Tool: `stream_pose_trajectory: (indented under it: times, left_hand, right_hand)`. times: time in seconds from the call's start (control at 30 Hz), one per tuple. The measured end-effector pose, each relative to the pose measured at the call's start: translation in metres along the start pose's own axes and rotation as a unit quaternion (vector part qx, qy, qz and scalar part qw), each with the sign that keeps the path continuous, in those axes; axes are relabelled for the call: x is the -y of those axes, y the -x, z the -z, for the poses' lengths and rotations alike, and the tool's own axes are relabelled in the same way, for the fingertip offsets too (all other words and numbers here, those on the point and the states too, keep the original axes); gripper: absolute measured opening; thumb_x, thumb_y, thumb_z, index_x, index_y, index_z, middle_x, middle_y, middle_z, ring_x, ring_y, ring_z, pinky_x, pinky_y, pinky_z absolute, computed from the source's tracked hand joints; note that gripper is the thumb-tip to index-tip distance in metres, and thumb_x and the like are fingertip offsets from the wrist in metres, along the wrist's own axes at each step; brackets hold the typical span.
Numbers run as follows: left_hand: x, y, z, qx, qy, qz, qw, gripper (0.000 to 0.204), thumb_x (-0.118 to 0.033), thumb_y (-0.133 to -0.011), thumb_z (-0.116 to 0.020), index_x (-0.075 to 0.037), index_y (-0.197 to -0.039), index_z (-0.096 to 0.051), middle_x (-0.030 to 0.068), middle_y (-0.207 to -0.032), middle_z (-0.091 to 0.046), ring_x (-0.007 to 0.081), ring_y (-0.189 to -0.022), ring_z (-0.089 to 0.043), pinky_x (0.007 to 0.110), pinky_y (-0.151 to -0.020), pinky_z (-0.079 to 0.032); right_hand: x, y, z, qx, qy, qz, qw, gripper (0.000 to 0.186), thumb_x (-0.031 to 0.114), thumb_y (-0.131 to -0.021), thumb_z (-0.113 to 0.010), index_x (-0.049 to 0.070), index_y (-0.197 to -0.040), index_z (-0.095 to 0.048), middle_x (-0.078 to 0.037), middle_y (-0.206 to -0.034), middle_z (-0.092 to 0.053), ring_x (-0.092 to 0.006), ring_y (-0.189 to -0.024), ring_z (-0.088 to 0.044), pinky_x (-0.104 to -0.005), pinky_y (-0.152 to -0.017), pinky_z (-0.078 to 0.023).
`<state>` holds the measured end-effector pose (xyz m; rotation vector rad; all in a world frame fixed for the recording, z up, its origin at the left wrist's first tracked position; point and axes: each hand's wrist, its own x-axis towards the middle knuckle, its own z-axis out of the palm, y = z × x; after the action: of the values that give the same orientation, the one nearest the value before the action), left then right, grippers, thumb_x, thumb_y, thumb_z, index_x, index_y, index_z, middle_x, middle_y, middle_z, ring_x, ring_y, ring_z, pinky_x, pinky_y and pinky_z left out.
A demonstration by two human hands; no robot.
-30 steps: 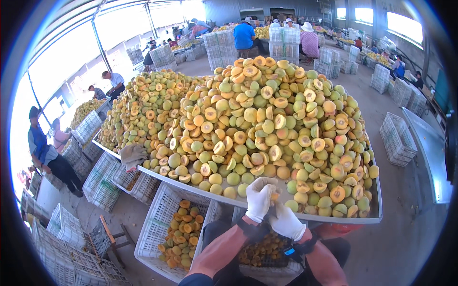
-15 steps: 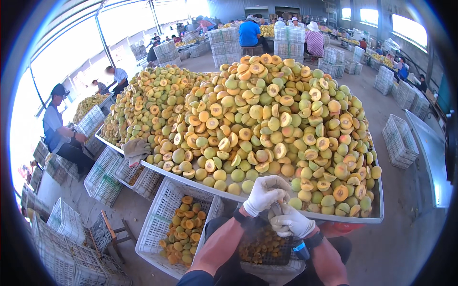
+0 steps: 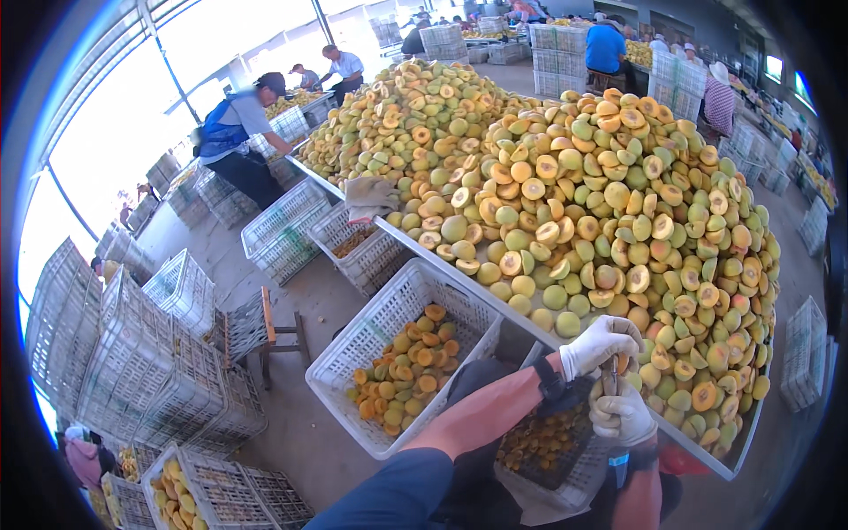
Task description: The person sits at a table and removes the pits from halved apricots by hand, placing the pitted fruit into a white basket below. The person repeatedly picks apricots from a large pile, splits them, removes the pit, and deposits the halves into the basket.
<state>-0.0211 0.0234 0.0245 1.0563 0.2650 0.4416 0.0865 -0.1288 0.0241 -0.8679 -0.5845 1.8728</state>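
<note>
My gloved left hand (image 3: 596,346) grips a halved yellow fruit (image 3: 624,362) at the tray's front edge. Below it, my gloved right hand (image 3: 623,413) is closed on a metal tool (image 3: 611,382) that reaches up to the fruit. A large metal tray (image 3: 733,464) holds a heap of halved yellow-green fruit (image 3: 618,203). A grey work glove (image 3: 371,196) lies on its left edge. A white crate (image 3: 340,362) with fruit halves (image 3: 402,371) stands to the left of my arms. Small dark orange pieces (image 3: 539,446) lie in a container under my hands.
Stacked crates (image 3: 132,353) and a wooden stool (image 3: 265,331) stand to my left. A co-worker in a blue vest (image 3: 230,141) bends over crates at the tray's far left. Other people (image 3: 605,53) sit among crates and fruit heaps behind; more crates (image 3: 802,353) stand at right.
My view has swung left, so the scene appears shifted right. Both hands stay together at the fruit and tool. The co-worker at left has bent forward toward the crates.
</note>
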Motion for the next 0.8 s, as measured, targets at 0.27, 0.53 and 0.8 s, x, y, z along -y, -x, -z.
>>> stream_pose_trajectory:
  times: [0.27,0.53,0.8]
  left_hand:
    - [0.029,0.005,0.039,-0.012,-0.195,-0.083,0.977,0.022,-0.006,-0.089,-0.056,0.002,-0.103,-0.070,0.0105,-0.102,-0.070,0.0187,-0.092,-0.069,0.031,-0.081,-0.055]
    - [0.010,0.031,0.041,-0.022,-0.235,-0.062,0.970,0.029,0.003,-0.080,-0.062,0.005,-0.108,-0.069,0.0084,-0.100,-0.069,0.0153,-0.090,-0.066,0.028,-0.081,-0.055]
    - [0.040,0.050,-0.001,-0.028,-0.560,-0.152,0.814,0.030,0.010,-0.080,-0.057,0.001,-0.108,-0.065,0.0168,-0.114,-0.064,0.0328,-0.109,-0.063,0.035,-0.097,-0.051]
  right_hand:
    - [-0.005,0.002,0.022,-0.040,0.685,0.308,0.659,0.038,0.008,-0.079,-0.063,0.000,-0.116,-0.063,-0.018,-0.082,-0.069,-0.0361,-0.072,-0.068,-0.0432,-0.070,-0.056]
    - [-0.007,0.038,0.028,-0.161,0.721,0.047,0.672,0.034,0.011,-0.082,-0.056,0.005,-0.114,-0.067,-0.025,-0.093,-0.069,-0.0439,-0.091,-0.067,-0.0505,-0.080,-0.055]
    - [0.002,0.041,0.036,-0.200,0.724,0.001,0.660,0.035,0.014,-0.081,-0.058,0.003,-0.113,-0.067,-0.026,-0.096,-0.070,-0.0435,-0.094,-0.068,-0.0496,-0.085,-0.055]
